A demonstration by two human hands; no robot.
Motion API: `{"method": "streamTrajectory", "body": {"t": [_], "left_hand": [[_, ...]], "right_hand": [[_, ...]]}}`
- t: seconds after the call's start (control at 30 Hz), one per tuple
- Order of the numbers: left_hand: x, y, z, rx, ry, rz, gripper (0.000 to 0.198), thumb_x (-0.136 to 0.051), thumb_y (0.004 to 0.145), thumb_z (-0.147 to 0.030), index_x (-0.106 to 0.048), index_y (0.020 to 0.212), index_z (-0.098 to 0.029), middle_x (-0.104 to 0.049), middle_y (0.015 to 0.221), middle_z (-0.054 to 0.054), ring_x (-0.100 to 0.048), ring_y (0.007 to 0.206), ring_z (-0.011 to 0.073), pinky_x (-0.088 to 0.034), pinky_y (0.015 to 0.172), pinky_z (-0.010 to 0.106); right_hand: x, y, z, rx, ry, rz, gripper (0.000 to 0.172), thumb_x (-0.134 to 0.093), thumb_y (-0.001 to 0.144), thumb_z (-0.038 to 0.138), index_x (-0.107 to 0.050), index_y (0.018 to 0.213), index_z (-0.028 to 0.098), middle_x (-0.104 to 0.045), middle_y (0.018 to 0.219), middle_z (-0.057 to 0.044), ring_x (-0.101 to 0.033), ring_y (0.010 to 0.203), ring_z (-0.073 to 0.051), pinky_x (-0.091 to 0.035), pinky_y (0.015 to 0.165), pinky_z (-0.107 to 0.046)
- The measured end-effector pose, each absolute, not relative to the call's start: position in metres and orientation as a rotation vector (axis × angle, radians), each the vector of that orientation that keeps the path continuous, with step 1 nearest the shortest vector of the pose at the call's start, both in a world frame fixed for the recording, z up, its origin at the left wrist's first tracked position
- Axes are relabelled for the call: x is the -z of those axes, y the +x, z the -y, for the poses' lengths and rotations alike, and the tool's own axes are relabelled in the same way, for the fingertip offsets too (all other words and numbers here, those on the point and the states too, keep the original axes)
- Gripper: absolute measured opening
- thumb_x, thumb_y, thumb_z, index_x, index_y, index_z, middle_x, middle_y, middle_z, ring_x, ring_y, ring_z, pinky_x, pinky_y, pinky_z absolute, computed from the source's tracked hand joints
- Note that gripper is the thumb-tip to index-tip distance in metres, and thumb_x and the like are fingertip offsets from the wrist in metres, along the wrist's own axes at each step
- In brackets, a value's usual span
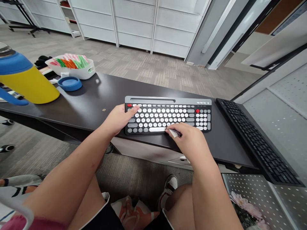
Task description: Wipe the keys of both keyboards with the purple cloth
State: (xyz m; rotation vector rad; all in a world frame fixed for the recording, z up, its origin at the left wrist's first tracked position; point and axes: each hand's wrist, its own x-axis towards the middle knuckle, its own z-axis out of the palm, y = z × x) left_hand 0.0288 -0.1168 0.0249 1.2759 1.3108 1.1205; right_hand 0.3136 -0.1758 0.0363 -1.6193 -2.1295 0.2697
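Observation:
A grey keyboard (168,115) with round white keys and two red keys lies near the front edge of a dark desk (96,99). My left hand (118,118) grips its left end, thumb on top of the keys. My right hand (189,140) rests at the keyboard's front edge by the space bar, fingers pinched on a small whitish cloth (174,132).
A black keyboard (254,140) lies slanted at the desk's right end. At the left stand a yellow jug with a blue lid (24,80), a blue round lid (70,83) and a white tray of coloured packets (72,65). My knees and a shoe show below the desk.

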Motion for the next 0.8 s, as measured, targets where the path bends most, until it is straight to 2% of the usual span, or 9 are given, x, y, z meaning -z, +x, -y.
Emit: {"method": "streamTrajectory", "body": {"t": [0.27,0.5,0.8], "left_hand": [[-0.027,0.030,0.118,-1.118,1.286,-1.331,0.051,-0.077,0.086,-0.068,-0.080,0.106,-0.022,-0.082,0.114,0.010,-0.077,0.098,0.0302,-0.062,0.088,0.043],[-0.026,0.031,0.118,-1.109,1.276,-1.311,0.054,-0.076,0.085,-0.070,-0.079,0.109,-0.022,-0.081,0.118,0.010,-0.077,0.100,0.0308,-0.063,0.087,0.043],[-0.028,0.029,0.119,-1.083,1.314,-1.337,0.052,-0.075,0.087,-0.069,-0.079,0.109,-0.022,-0.082,0.115,0.008,-0.077,0.101,0.0310,-0.062,0.087,0.041]], "right_hand": [[-0.036,0.323,0.174,-0.290,-1.652,2.103,0.015,-0.067,0.098,0.027,-0.079,0.106,0.031,-0.080,0.109,0.001,-0.073,0.092,-0.023,-0.054,0.083,-0.037],[-0.034,0.308,0.178,-0.210,-1.614,2.154,0.019,-0.062,0.101,0.026,-0.079,0.109,0.029,-0.079,0.106,-0.001,-0.072,0.088,-0.021,-0.051,0.077,-0.034],[-0.035,0.324,0.172,-0.231,-1.654,2.106,0.016,-0.067,0.100,0.031,-0.082,0.105,0.032,-0.078,0.102,0.000,-0.070,0.083,-0.019,-0.048,0.073,-0.033]]}}
